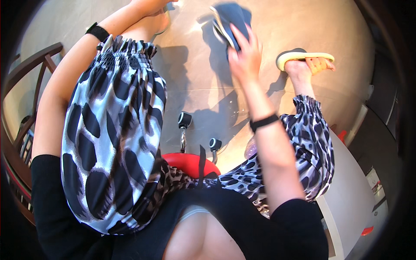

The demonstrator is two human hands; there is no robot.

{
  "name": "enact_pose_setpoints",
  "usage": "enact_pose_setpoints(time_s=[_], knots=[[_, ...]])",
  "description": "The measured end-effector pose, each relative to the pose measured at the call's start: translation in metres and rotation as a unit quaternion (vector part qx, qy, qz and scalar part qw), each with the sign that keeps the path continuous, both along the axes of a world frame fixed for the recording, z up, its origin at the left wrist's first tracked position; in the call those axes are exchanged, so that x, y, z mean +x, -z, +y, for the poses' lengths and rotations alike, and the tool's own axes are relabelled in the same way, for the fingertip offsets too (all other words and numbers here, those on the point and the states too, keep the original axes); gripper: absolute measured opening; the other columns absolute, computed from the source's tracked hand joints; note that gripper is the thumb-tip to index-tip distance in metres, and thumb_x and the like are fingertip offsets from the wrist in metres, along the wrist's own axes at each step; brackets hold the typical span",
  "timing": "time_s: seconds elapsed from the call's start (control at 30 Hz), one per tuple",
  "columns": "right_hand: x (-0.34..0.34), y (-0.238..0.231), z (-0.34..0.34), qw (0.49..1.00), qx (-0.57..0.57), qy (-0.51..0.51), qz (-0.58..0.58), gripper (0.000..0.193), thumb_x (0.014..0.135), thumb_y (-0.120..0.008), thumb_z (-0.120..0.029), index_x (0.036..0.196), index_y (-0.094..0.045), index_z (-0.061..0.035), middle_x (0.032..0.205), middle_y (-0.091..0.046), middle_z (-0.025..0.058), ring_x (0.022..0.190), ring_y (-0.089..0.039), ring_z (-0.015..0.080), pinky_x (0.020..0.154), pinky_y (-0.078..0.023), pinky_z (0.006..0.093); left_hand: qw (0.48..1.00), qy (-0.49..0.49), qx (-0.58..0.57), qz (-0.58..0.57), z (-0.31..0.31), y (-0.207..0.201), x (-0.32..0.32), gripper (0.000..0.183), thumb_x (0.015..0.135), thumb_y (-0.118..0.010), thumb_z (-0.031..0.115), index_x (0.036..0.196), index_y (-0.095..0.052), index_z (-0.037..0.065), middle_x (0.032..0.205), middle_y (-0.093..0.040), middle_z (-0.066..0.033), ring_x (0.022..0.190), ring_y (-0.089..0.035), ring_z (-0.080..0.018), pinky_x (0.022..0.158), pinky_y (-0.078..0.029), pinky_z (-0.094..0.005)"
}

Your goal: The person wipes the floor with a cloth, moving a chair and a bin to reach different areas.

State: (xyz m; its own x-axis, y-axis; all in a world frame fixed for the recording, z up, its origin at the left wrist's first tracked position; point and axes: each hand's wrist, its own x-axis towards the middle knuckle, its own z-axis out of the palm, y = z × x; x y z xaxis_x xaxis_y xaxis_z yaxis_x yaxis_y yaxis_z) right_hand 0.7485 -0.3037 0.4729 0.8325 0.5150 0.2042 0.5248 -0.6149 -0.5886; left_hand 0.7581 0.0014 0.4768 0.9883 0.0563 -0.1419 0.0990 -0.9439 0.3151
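Out over the floor, my right hand is closed around a dark blue, soft-looking item with pale layered edges. Motion blurs it, so its exact kind cannot be made out. The item is held above the floor, casting a shadow beside it. At the top left, my left hand reaches past my raised left knee, close to my left foot. The upper picture edge cuts that hand off, and its fingers are mostly hidden. Black bands circle both my wrists.
I sit on a red stool with casters on the grey-beige floor. My right foot wears a pale yellow slipper. A dark wooden chair stands at left. A white panel and dark furniture line the right side.
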Motion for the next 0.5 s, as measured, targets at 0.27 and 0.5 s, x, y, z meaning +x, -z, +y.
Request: enact_pose_setpoints(time_s=[0.27,0.5], knots=[[-0.098,0.105,-0.185,0.687,0.288,0.643,0.180,0.048,0.078,-0.047,0.006,0.126,-0.047,0.0021,0.115,-0.058,0.0177,0.102,-0.056,0.0290,0.094,-0.042,0.0381,0.997,0.031,0.016,-0.067,-0.008,-0.003,0.002,0.020,0.075,-0.066,0.027,0.070,-0.061,0.008,0.071,-0.060,-0.0133,0.068,-0.060,-0.0304,0.063,-0.046,-0.0421],[-0.104,0.112,-0.098,0.731,0.041,0.648,0.210,0.042,0.080,-0.048,-0.007,0.121,-0.053,0.0002,0.120,-0.052,0.0263,0.105,-0.057,0.0381,0.091,-0.045,0.0435,0.999,-0.002,-0.047,-0.026,-0.012,0.003,0.000,0.022,0.071,-0.072,0.026,0.072,-0.061,0.007,0.077,-0.062,-0.0136,0.077,-0.061,-0.0265,0.068,-0.046,-0.0404]])
